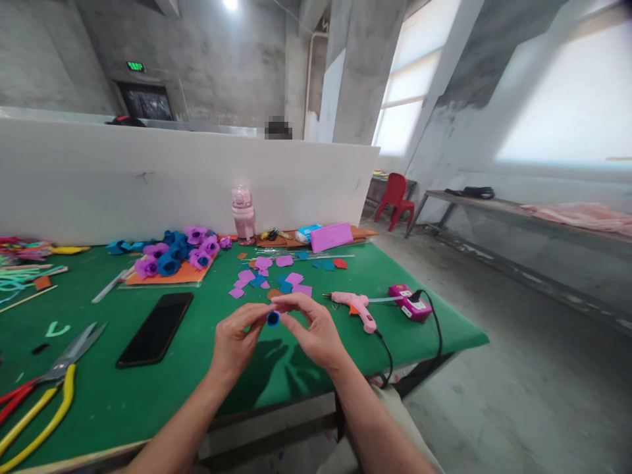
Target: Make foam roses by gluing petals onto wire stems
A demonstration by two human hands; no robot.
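Both my hands are raised over the green table (148,395), pinching a small rolled blue foam piece (272,319) between them. My left hand (234,342) grips it from the left with fingertips pressed together. My right hand (313,332) curls over it from the right, fingers closed on the same piece. Loose purple and blue foam cut-outs (269,280) lie on the table just beyond my hands.
A black phone (155,328) lies left of my hands, yellow-handled scissors (47,388) at the near left. A pink glue gun (356,306) with its cord and a pink power strip (411,303) sit to the right. Finished purple and blue foam flowers (175,253), a pink bottle (243,214) stand further back.
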